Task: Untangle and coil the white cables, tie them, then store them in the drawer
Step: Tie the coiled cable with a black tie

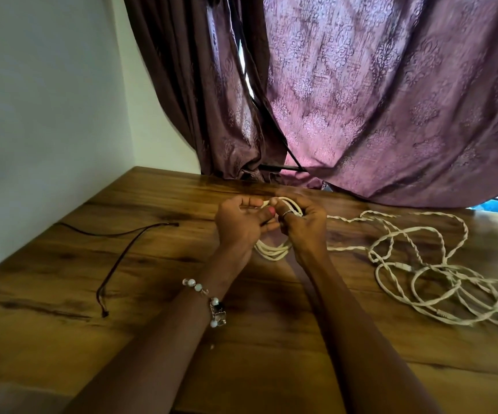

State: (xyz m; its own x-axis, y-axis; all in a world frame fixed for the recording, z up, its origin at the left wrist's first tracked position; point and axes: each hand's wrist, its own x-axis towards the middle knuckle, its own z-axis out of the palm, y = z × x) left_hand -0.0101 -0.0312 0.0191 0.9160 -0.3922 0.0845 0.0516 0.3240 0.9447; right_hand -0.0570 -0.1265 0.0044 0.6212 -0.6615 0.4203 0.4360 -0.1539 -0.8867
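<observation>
Both hands meet over the middle of the brown wood-grain bench (158,294), holding a small coil of white twisted cable (273,252) between them. The left hand (238,225) has its fingers curled round the upper left part of the coil, the thumb with a red-painted nail lying across toward the other hand. The right hand (301,225), with a thin silver ring on one finger, has its fingers curled over the upper right part of the loops. So each grip is pressed closed on the coil, not spread. The top of the coil shows as a few white strands arching between the fingertips, and the bottom of it hangs below the two palms, just above or on the bench; which of the two cannot be told.

From the right hand a strand runs off to the right and joins a loose tangled heap of the same white twisted cable (439,282), which lies on the bench well apart from the hands, spread in overlapping loops toward the right edge.

A beaded bracelet of white and clear stones (208,300) sits on the left wrist. To the left, a thin dark reddish-brown cord (122,249) lies bent on the bench, apart from the hands. Behind the bench hangs a purple patterned curtain (376,100), next to a pale plain wall (47,100).
</observation>
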